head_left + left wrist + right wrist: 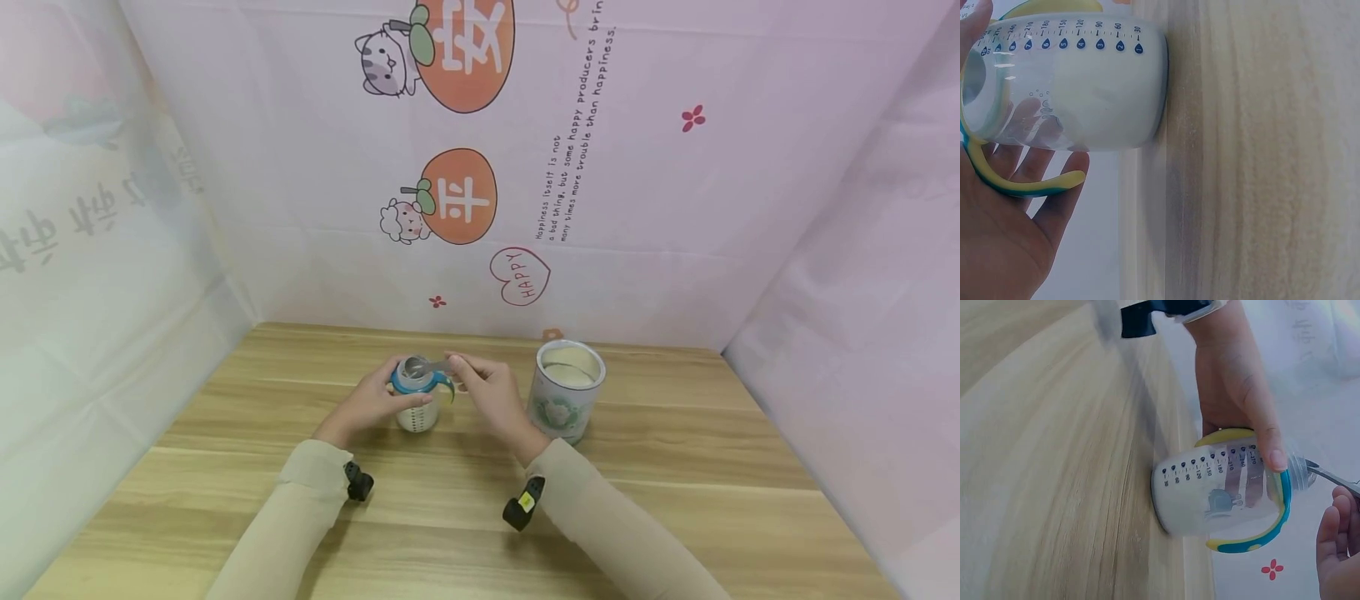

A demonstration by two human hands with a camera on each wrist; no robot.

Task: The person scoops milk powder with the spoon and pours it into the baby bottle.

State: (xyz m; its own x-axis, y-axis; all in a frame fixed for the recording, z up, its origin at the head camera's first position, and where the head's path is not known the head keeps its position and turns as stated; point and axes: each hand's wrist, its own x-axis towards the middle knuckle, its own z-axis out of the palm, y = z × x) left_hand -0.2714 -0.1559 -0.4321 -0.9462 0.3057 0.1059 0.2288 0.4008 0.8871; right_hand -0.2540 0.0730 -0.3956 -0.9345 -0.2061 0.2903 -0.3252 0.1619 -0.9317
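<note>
A baby bottle (417, 419) stands upright on the wooden desk (675, 500), near the far edge and closer to the far left corner than the tin (558, 412) is. The left hand (371, 402) has its grip wrapped round the top part of the bottle, by the blue ring (408, 386). White stuff (1097, 94) fills the bottom part of the bottle. The right hand (491, 396) has its grip pinched on the handle of a metal spoon (437, 366). The spoon's round end is at the bottle's open top; I cannot tell how deep it goes. The tin stands open near the far edge, toward the far right corner, with pale powder (567, 375) inside.
</note>
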